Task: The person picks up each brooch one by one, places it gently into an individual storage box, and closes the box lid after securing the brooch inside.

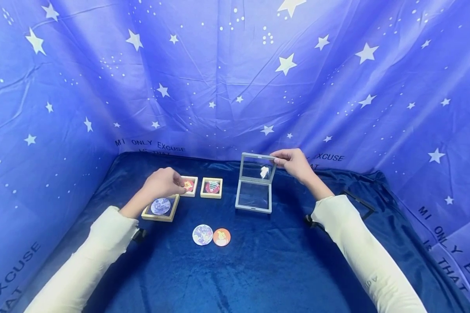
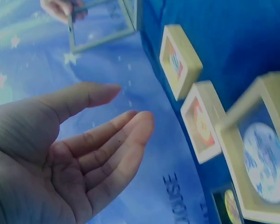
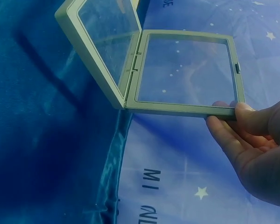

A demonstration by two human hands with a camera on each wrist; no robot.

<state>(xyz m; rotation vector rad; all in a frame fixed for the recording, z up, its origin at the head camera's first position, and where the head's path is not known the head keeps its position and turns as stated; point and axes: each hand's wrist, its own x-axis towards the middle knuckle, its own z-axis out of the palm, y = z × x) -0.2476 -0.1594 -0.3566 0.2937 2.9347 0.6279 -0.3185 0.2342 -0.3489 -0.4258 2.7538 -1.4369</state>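
My right hand (image 1: 293, 165) pinches the upper corner of a grey hinged display frame (image 1: 253, 210) with clear film panes. Its lid (image 3: 186, 109) stands raised from the base, which rests on the cloth. Nothing is between the fingers of my left hand (image 2: 102, 154); they are relaxed, with the thumb apart. In the head view that hand hovers over a cream frame (image 1: 176, 208) holding a blue-and-white round badge (image 1: 161, 206). Just beyond it, the hand partly covers a small cream frame (image 2: 200, 123) with a red badge.
Another small cream frame (image 1: 211, 188) holds a red badge with a tree. Two loose round badges, one purple (image 1: 202, 235) and one orange (image 1: 221, 237), lie side by side nearer the front. A black frame (image 1: 360, 204) lies beyond the right sleeve. Starry curtains (image 1: 219, 87) border the blue cloth.
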